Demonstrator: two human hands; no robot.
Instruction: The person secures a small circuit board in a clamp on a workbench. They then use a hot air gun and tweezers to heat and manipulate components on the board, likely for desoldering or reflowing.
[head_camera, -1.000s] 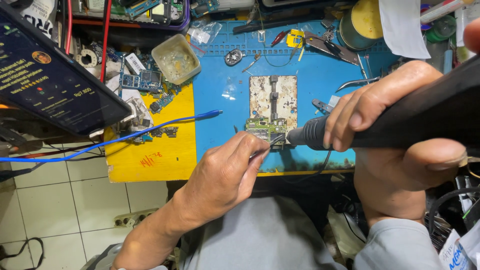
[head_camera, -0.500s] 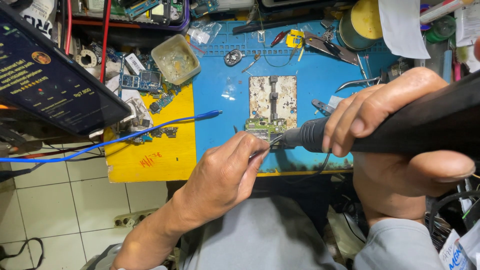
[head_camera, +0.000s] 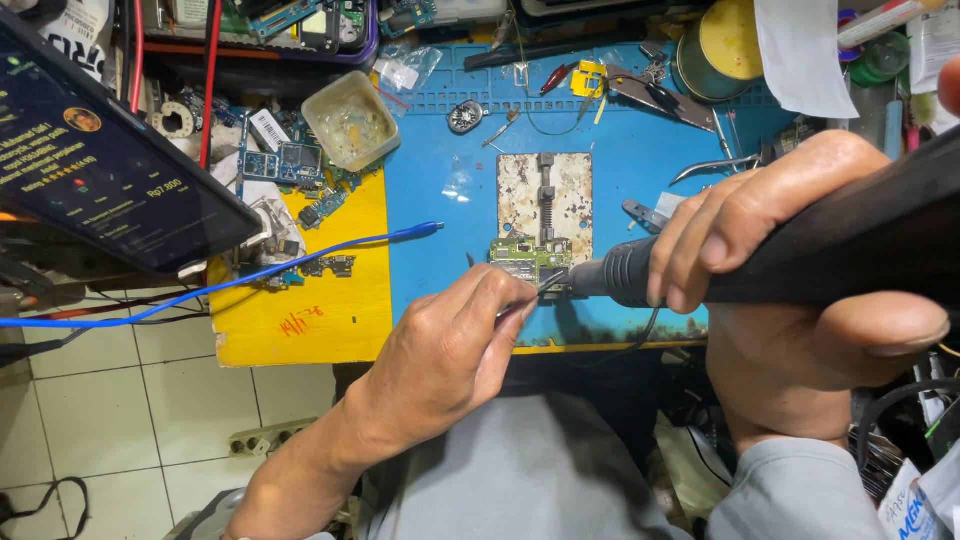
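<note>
A small green circuit board (head_camera: 528, 260) lies clamped at the near end of a worn metal board holder (head_camera: 545, 200) on the blue work mat (head_camera: 440, 150). My left hand (head_camera: 450, 355) pinches thin metal tweezers (head_camera: 545, 288) whose tips touch the board's near edge. My right hand (head_camera: 790, 290) grips a thick black hot-air handle (head_camera: 830, 250), its nozzle pointing left at the board, almost touching it.
A dark tablet screen (head_camera: 100, 170) leans at the left. A blue cable (head_camera: 300, 265) crosses the yellow mat (head_camera: 300, 300). A shallow square tray (head_camera: 352, 120), loose boards, spare tweezers (head_camera: 715, 168) and a yellow tin (head_camera: 735, 40) crowd the back.
My right hand and the handle have shifted slightly, with the nozzle staying at the board. The left hand holds the tweezers in about the same place.
</note>
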